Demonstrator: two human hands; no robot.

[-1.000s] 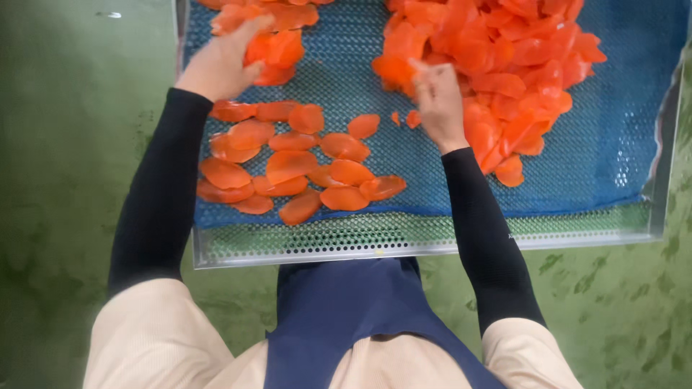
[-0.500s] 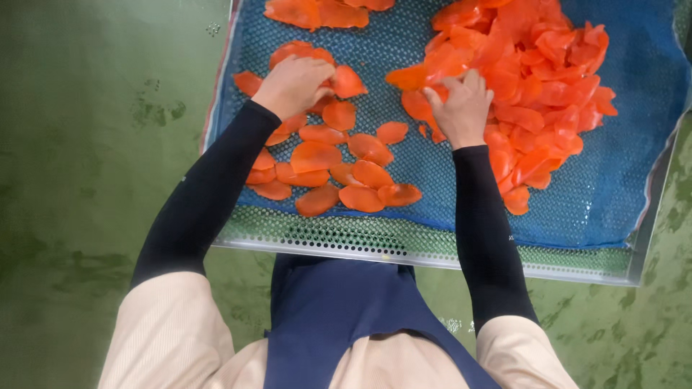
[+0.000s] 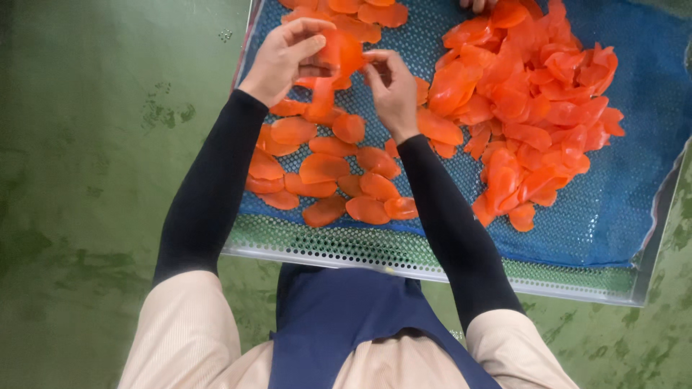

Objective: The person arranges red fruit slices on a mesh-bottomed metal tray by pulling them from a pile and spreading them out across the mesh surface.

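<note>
Below me I see a green floor [image 3: 86, 187], mottled with darker stains and worn patches, evenly lit, with no walls or windows in view.

Both hands are raised over the near left part of a perforated metal tray [image 3: 404, 253] lined with blue mesh [image 3: 613, 209]. The left hand [image 3: 285, 57] and the right hand [image 3: 393, 90] pinch one orange slice [image 3: 339, 52] between them. Below them, flat orange slices [image 3: 324, 169] lie spread toward the tray's near edge. A loose heap of slices [image 3: 533, 108] fills the middle. Green floor [image 3: 94, 180] surrounds the tray.
</note>
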